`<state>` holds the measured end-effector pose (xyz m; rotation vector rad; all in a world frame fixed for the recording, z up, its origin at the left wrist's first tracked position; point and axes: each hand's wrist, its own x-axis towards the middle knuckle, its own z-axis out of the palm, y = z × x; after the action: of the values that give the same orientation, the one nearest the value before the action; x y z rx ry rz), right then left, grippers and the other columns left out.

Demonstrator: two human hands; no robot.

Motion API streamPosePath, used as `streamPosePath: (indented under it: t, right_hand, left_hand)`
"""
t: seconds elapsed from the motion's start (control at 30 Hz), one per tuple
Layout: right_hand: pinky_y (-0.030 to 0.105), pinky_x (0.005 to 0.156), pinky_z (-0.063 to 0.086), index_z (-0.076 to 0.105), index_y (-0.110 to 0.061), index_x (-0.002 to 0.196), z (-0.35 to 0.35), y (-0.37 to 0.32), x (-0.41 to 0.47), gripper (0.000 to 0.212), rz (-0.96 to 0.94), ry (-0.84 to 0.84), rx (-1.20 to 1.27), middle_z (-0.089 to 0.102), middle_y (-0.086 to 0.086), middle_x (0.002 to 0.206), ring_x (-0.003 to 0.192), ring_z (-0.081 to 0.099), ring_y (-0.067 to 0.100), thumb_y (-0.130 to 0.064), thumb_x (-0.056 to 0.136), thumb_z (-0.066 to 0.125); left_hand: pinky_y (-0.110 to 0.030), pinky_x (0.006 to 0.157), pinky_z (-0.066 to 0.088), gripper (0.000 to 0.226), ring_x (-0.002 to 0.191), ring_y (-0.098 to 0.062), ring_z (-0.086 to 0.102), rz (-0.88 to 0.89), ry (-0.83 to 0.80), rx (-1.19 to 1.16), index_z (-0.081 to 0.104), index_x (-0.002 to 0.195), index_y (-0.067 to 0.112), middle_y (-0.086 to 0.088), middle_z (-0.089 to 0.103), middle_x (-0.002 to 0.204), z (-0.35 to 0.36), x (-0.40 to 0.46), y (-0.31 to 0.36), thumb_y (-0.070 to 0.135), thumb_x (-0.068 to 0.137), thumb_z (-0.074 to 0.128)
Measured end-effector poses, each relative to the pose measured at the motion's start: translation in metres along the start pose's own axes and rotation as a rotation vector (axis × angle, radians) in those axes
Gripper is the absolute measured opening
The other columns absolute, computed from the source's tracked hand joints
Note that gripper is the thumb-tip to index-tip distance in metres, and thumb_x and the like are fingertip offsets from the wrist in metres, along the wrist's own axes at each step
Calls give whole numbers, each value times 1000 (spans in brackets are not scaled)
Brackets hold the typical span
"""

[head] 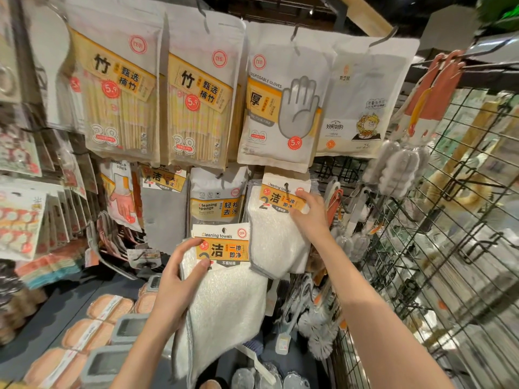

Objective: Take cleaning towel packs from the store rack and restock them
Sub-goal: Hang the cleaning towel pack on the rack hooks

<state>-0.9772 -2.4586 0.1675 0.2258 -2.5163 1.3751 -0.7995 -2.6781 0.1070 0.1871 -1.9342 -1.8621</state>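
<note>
bamboo chopstick packs [120,91] hang beside a disposable gloves pack [280,108].

Open gap at 3 o'clock of the hanging white cloth towel pack [276,237], before the black wire grid panel [438,248]. Grey-white bottle brushes [398,169] crowd 2 o'clock; the beige cleaning sponge pouch [217,197] blocks 9 o'clock.
</note>
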Motion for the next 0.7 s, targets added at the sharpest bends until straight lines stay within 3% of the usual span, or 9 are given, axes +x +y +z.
streamPosePath:
  t: [0.07,0.17,0.33,0.4,0.53,0.57,0.63,0.7]
  right_hand:
    - [8,94,16,45,-21,136,0,2,-5,55,14,-59,-25,24,6,143,131,29,16,-16,85,66]
    - [16,100,12,39,-26,141,-3,4,-13,64,39,-132,-51,6,1,150,139,14,16,-20,84,67]
    - [33,114,7,50,-30,132,-2,-2,-31,56,43,-39,-143,-3,3,154,142,-1,22,-26,81,71]
    - [31,113,6,55,-29,127,2,-4,-42,50,0,8,-120,-2,2,154,142,-3,19,-25,80,72]
    - [-1,100,7,63,-20,116,16,-17,-67,36,-61,-39,21,15,-7,141,125,20,6,-19,81,72]
    - [-1,100,10,64,-20,112,22,-20,-73,32,-79,-68,40,20,-7,136,120,23,4,-19,81,71]
    - [15,108,25,65,-21,107,34,-26,-83,26,-121,-147,70,37,-2,130,113,36,-1,-21,81,71]
    - [26,103,39,65,-17,109,47,-29,-89,25,-134,-253,114,53,2,121,101,51,1,-19,84,67]
  left_hand:
    - [-12,90,35,33,110,23,43,-4,9,-17,59,114,33,20,54,126,-3,-4,-2,11,89,64]
    - [-16,91,37,34,106,21,48,-3,16,-46,60,113,32,20,57,123,-8,-10,-3,9,89,64]
    - [-18,93,38,33,108,16,50,15,28,-42,60,112,31,19,59,120,-17,-18,-1,9,88,64]
    - [-15,91,37,32,106,19,49,14,28,-37,60,112,30,20,58,119,-21,-20,-2,10,88,64]
    - [-11,89,36,32,106,22,47,27,42,-18,60,112,30,24,56,119,-28,-24,-5,10,88,64]
    - [-9,88,35,32,104,24,46,26,45,-18,60,112,31,25,56,119,-30,-25,-5,9,89,64]
    - [-9,87,35,32,102,26,46,22,46,-18,59,112,33,26,56,117,-33,-27,-6,10,89,63]
    - [-15,90,36,33,106,23,46,18,48,-13,59,111,35,26,57,119,-39,-27,-9,12,89,64]
